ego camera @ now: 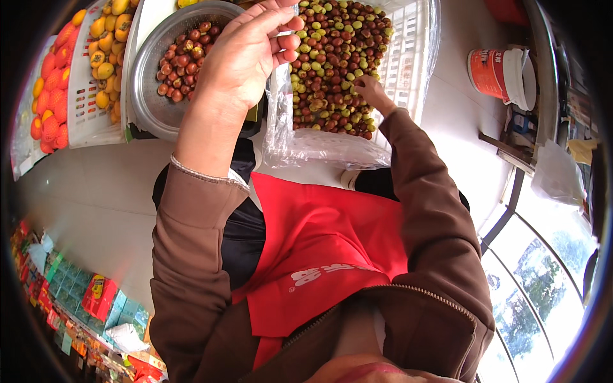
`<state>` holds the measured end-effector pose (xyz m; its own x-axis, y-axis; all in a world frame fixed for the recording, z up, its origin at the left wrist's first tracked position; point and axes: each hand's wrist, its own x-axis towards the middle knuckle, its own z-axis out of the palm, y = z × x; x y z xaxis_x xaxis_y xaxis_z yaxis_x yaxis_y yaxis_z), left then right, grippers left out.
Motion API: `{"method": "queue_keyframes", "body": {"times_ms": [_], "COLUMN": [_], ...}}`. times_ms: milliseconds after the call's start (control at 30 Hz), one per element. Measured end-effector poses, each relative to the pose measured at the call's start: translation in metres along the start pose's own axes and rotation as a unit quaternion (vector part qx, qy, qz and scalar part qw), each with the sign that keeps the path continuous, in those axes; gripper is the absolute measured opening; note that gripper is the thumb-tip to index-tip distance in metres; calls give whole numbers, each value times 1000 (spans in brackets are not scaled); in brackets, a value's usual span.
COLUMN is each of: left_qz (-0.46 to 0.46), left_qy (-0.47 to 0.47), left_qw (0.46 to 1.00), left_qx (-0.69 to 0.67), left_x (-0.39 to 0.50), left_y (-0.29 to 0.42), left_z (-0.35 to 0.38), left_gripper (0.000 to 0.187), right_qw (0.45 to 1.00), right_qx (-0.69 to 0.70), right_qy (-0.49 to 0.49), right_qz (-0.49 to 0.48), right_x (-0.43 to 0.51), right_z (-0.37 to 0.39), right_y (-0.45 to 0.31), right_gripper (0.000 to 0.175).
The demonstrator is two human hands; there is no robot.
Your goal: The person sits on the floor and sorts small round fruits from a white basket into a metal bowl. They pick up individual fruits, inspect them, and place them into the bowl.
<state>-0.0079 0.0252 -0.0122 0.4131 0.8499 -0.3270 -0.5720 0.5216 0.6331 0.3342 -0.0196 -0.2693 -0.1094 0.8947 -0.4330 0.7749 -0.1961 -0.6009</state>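
Note:
My left hand (254, 50) is raised close to the camera, palm showing and fingers loosely curled and apart, with no object visible in it. Behind it, a perforated metal colander (148, 103) contains reddish-brown jujubes (179, 62). At the right, my right hand (371, 91) reaches into a white plastic crate (407, 52) lined with clear film. Its bent fingertips touch the mixed green and brown jujubes (325, 72); whether they grip one is too small to tell.
Left of the colander stand a crate of persimmons (105, 48) and orange fruit in red netting (55, 95). A white and red bucket (498, 76) is at the upper right. Boxed goods (98, 297) line the lower left. A red apron (325, 225) covers my lap.

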Motion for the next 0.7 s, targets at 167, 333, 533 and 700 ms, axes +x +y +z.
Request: {"method": "queue_keyframes", "body": {"times_ms": [167, 333, 533, 700], "left_qz": [14, -73, -158, -178], "left_qy": [0, -29, 2, -30], "left_qw": [985, 971, 971, 983], "left_qx": [170, 228, 182, 39], "left_x": [-2, -15, -23, -18], "left_y": [-28, -65, -92, -101], "left_z": [10, 24, 24, 24], "left_gripper": [31, 35, 37, 35], "right_qw": [967, 932, 908, 901], "right_qx": [256, 352, 366, 385], "right_qy": [-14, 12, 75, 62], "right_qz": [-12, -83, -190, -189], "right_x": [-63, -130, -152, -151], "right_z": [-27, -59, -60, -61], "right_y": [-85, -149, -172, -171], "right_gripper": [41, 32, 28, 33]}}
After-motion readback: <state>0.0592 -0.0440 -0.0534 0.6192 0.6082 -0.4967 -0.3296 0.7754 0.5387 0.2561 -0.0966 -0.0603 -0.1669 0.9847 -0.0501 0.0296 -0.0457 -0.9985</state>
